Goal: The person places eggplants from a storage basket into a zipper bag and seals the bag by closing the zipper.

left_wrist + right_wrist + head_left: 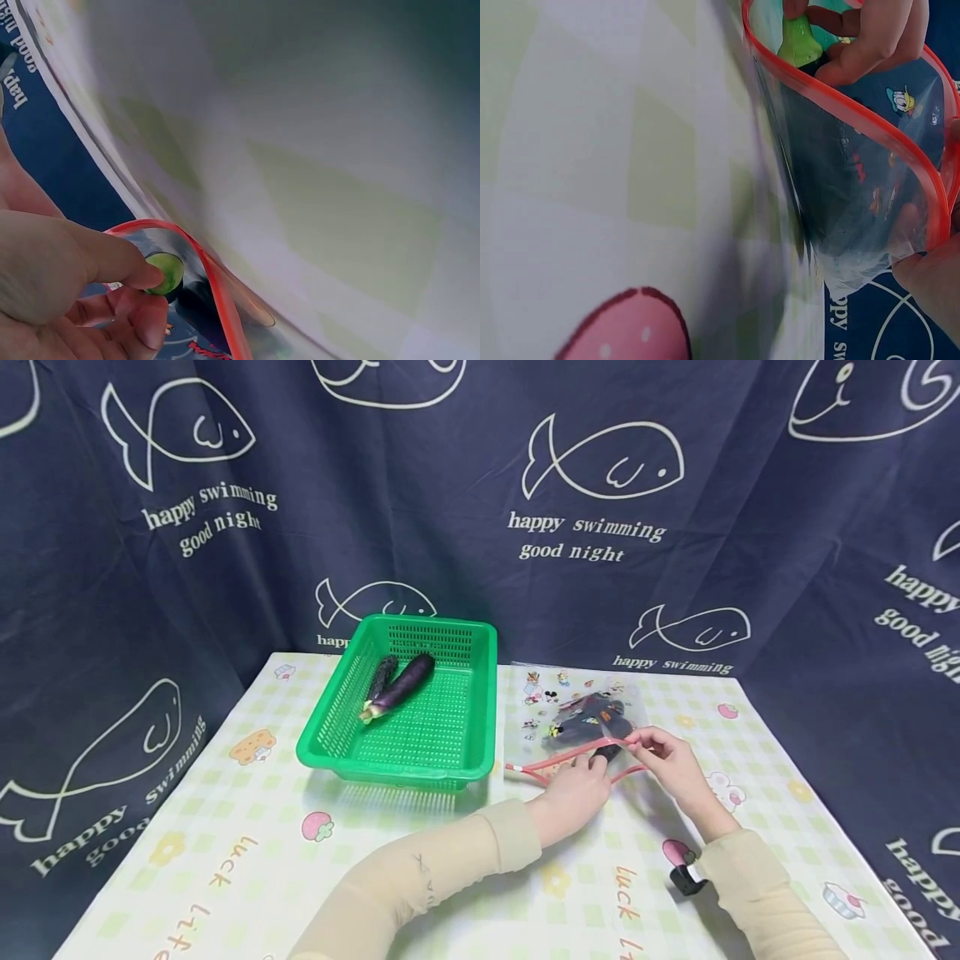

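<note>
Left hand (573,793), right of center in the head view, pinches a green-ended dark vegetable (606,752) between thumb and fingers. The vegetable sits at the fingertips, in the open mouth of a clear bag (562,753) with a red rim and cartoon prints. Left wrist view, lower left: thumb on the round green end, fingers below it, red rim curving around to the right. Right wrist view, top: same green end inside the rim, dark body partly hidden by fingers. Right hand (671,768) pinches the bag's rim at its right side, near the vegetable but not on it. More dark contents (585,722) show through the bag, farther up the frame; can't tell how many pieces. Left of the bag on the surface (247,827): green basket (408,771), with an eggplant (407,685) and a dark bumpy vegetable (382,677) lying side by side in its left half.
</note>
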Demonstrator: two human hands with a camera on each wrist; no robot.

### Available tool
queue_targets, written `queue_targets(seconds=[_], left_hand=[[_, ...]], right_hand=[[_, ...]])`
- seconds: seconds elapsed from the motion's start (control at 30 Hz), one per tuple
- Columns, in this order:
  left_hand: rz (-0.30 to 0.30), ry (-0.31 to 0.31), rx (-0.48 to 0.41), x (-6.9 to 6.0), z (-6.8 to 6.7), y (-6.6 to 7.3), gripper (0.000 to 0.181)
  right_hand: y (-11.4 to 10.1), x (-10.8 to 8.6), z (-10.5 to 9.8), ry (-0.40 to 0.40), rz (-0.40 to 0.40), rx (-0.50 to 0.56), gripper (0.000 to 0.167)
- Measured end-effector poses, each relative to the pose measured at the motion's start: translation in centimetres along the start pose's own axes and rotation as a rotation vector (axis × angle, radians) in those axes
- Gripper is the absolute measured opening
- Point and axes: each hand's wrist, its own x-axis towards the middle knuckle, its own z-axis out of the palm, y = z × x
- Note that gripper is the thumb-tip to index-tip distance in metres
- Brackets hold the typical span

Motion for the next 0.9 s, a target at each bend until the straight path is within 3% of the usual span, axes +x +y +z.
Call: queue_targets(seconds=[0.17,0.4,0.67,0.9], left_hand=[[-0.010,0.021,0.008,0.3,0.2,0.1,0.023],[-0.014,-0.024,-0.002,0.8,0.4,0.3,0.022],[-0.016,-0.058,0.002,1.3,0.4,0.3,0.023],[-0.022,-0.103,-0.051,1.3,0.7,0.3,0.024]], right_hand=[[0.9,0.3,-0.1,-0.001,-0.012,0.020,0.017],[2.9,0.7,-0.2,-0.009,-0.021,0.055,0.015],[2.9,0.7,-0.1,-0.015,-0.032,0.088,0.016],[3.1,0.7,0.0,-0.009,-0.027,0.066,0.018]])
